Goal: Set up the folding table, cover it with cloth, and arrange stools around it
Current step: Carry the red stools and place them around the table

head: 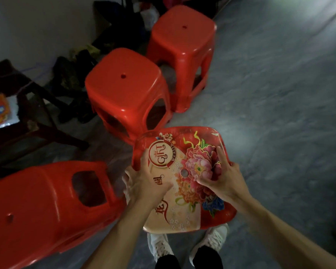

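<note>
A red plastic stool with a printed flower and "GIFT" seat point(182, 152) stands right in front of me, above my white shoes. My left hand point(145, 183) grips its left rim, thumb on the seat and fingers curled under the edge. My right hand point(221, 179) holds the right side, with fingers spread and bent on the flower print. Two plain red stools stand upright beyond it, one close point(124, 88) and one farther back point(182, 49). Another red stool point(43, 206) lies tipped on its side at lower left. No folding table or cloth is in view.
A dark wooden chair frame point(27, 113) with a colourful packet on it stands at the left by the white wall. Dark clothes and bags point(81, 61) are heaped along the wall at the back. Grey concrete floor point(279, 113) stretches to the right.
</note>
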The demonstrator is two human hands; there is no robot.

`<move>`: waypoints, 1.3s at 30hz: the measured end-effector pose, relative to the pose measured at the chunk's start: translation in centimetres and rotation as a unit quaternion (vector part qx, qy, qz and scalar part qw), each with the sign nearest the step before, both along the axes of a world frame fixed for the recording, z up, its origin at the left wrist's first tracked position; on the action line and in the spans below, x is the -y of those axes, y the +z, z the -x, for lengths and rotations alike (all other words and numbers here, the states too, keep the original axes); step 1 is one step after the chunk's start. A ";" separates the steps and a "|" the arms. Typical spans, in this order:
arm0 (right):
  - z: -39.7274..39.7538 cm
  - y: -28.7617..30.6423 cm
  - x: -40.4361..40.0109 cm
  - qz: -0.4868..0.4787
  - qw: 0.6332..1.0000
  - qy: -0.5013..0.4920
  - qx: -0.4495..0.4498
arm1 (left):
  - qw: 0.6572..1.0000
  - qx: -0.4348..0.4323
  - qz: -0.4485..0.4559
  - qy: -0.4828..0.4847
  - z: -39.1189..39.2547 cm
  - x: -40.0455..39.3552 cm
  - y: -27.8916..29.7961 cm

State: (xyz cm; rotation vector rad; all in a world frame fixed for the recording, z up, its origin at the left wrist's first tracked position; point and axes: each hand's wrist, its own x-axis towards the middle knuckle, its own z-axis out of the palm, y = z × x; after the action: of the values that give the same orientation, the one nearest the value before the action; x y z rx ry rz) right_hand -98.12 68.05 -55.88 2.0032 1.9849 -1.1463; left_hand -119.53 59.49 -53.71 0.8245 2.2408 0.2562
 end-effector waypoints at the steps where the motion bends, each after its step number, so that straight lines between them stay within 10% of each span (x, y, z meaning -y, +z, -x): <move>1: -1.3 1.3 -0.6 -0.004 1.000 -0.010 -0.001 | 1.000 -0.002 -0.005 -0.013 -1.0 -1.1 1.3; 19: -28.8 20.4 -5.5 -0.073 0.963 -0.260 -0.020 | 0.967 -0.023 -0.071 -0.242 -27.4 -17.0 20.6; 39: -48.8 23.6 -10.3 -0.048 0.837 -0.545 0.013 | 0.830 0.031 -0.093 -0.549 -53.3 -35.4 21.0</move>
State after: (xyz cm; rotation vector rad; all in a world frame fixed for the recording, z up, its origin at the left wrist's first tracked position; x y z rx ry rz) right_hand -49.33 78.31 -32.31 3.2679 0.7336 -1.0807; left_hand -66.21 94.85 -32.75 2.0022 1.3603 -0.0662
